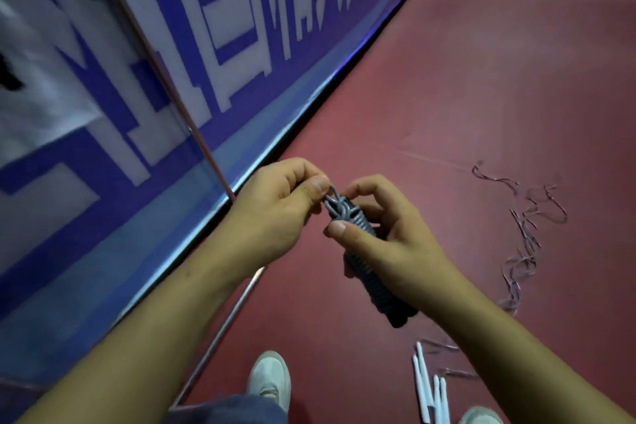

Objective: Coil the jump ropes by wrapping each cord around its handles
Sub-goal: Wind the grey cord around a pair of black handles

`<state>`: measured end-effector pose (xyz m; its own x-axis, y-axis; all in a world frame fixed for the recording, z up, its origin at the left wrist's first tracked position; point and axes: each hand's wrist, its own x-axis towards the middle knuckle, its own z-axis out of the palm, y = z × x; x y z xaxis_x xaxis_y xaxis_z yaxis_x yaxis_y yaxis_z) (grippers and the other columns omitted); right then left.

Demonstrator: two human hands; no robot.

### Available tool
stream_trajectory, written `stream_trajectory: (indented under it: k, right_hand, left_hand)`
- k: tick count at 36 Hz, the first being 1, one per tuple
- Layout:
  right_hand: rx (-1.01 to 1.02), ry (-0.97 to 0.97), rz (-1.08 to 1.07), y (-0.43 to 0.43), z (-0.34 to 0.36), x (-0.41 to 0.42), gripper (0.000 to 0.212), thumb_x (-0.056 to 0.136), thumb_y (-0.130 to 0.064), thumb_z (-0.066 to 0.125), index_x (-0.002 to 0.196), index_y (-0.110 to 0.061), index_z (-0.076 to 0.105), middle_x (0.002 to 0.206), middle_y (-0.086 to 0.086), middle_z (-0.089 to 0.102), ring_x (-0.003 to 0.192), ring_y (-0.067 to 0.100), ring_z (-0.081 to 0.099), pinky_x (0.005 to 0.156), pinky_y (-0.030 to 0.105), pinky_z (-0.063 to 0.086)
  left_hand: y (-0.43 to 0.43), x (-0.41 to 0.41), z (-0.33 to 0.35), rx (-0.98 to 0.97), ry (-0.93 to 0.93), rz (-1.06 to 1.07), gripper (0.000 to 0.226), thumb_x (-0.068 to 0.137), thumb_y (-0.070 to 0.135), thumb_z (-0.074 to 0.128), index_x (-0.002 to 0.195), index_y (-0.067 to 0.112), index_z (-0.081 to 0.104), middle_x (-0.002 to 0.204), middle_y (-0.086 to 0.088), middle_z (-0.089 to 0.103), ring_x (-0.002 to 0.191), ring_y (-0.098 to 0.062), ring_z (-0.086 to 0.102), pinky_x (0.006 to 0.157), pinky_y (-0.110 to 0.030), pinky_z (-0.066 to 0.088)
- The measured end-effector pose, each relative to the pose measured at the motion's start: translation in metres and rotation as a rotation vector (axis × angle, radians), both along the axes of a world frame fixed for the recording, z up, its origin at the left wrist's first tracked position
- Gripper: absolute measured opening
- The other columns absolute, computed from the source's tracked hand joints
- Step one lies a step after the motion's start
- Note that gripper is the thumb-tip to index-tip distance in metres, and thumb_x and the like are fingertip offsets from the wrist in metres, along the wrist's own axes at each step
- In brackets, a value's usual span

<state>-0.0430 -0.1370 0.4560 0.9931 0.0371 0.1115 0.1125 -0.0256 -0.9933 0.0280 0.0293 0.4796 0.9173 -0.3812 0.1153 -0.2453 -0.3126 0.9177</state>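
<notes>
Both forearms enter low. Right hand grips the wound jump rope, thumb pressing the coils. Left hand pinches the cord end at the bundle's far tip. Judged step: securing the tail; next, a snug tuck. Long axis runs from right wrist toward left thumb.

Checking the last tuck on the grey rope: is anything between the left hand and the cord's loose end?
Nothing visible. The left hand pinches the cord end above the wrapped handles, which the right hand grips.
</notes>
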Motion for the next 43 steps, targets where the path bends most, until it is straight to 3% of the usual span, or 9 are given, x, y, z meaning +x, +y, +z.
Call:
stream_trajectory:
  k: [3,7,10,14,18,25,34,39,43]
  right_hand:
    - [0.031,-0.119,0.033,0.029,0.032,0.012,0.025,0.093,-0.005,0.070,0.096,-0.024,0.054,0.094,0.004,0.068,0.050,0.028,0.061,0.048,0.040,0.053]
    - [0.047,-0.249,0.083,0.080,0.084,0.022,0.020,0.096,-0.004,0.066,0.097,-0.018,0.053,0.092,0.004,0.067,0.051,0.017,0.055,0.047,0.036,0.053]
    - [-0.011,-0.328,0.085,0.111,0.108,0.027,0.015,0.096,-0.010,0.068,0.098,-0.016,0.055,0.087,0.001,0.066,0.050,0.013,0.049,0.047,0.027,0.046]
    - [-0.060,-0.373,0.086,0.144,0.130,0.034,0.014,0.096,-0.019,0.068,0.094,-0.020,0.054,0.079,0.012,0.063,0.048,0.032,0.056,0.046,0.050,0.051]
    - [-0.004,-0.361,0.156,0.171,0.151,0.051,0.020,0.098,-0.018,0.066,0.088,-0.022,0.049,0.068,0.007,0.056,0.045,0.021,0.055,0.046,0.043,0.052]
    - [0.017,-0.293,0.236,0.214,0.190,0.101,0.023,0.099,-0.021,0.064,0.087,-0.012,0.047,0.086,0.022,0.064,0.057,0.044,0.060,0.050,0.050,0.058]
    - [0.168,-0.229,0.286,0.255,0.219,0.179,0.024,0.099,-0.018,0.065,0.103,0.000,0.050,0.099,0.029,0.066,0.064,0.028,0.065,0.053,0.040,0.058]
    - [0.241,-0.188,0.266,0.263,0.232,0.226,0.024,0.099,-0.019,0.065,0.112,-0.004,0.052,0.107,0.020,0.069,0.082,0.021,0.073,0.059,0.036,0.060]
    - [0.273,-0.145,0.252,0.268,0.238,0.258,0.028,0.097,-0.020,0.067,0.118,-0.009,0.052,0.110,0.016,0.071,0.092,0.030,0.073,0.062,0.036,0.061]
  left_hand:
    - [0.022,0.001,0.036,-0.027,-0.038,0.098,0.024,0.094,0.033,0.057,0.077,0.019,0.067,0.064,0.000,0.063,0.059,-0.014,0.053,0.061,-0.038,0.045]
    - [0.058,-0.005,0.088,-0.124,-0.065,0.260,0.028,0.088,0.040,0.051,0.074,0.020,0.065,0.065,0.001,0.061,0.066,-0.018,0.054,0.069,-0.051,0.050]
    - [0.085,-0.006,0.118,-0.155,-0.074,0.344,0.030,0.085,0.040,0.052,0.073,0.014,0.063,0.064,-0.002,0.059,0.064,-0.019,0.052,0.067,-0.043,0.044]
    - [0.114,-0.007,0.148,-0.212,-0.068,0.396,0.029,0.100,0.023,0.055,0.075,0.009,0.060,0.066,-0.009,0.054,0.064,-0.021,0.049,0.067,-0.041,0.044]
    - [0.145,0.001,0.176,-0.173,-0.099,0.430,0.030,0.104,0.016,0.052,0.077,0.006,0.061,0.065,-0.010,0.054,0.065,-0.023,0.049,0.068,-0.041,0.046]
    - [0.204,0.030,0.224,0.112,-0.154,0.441,0.029,0.104,0.018,0.055,0.084,0.001,0.069,0.068,-0.014,0.060,0.064,-0.025,0.054,0.061,-0.035,0.048]
    - [0.245,0.103,0.286,0.576,-0.270,0.365,0.023,0.099,0.022,0.061,0.082,0.017,0.076,0.073,-0.001,0.073,0.062,-0.006,0.065,0.062,-0.026,0.051]
    - [0.239,0.156,0.308,0.715,-0.392,0.408,0.023,0.096,0.021,0.064,0.085,0.004,0.075,0.084,-0.020,0.073,0.080,-0.035,0.069,0.072,-0.048,0.056]
    - [0.234,0.189,0.315,0.797,-0.467,0.476,0.023,0.098,0.017,0.062,0.087,0.002,0.075,0.084,-0.018,0.072,0.072,-0.026,0.063,0.059,-0.032,0.050]
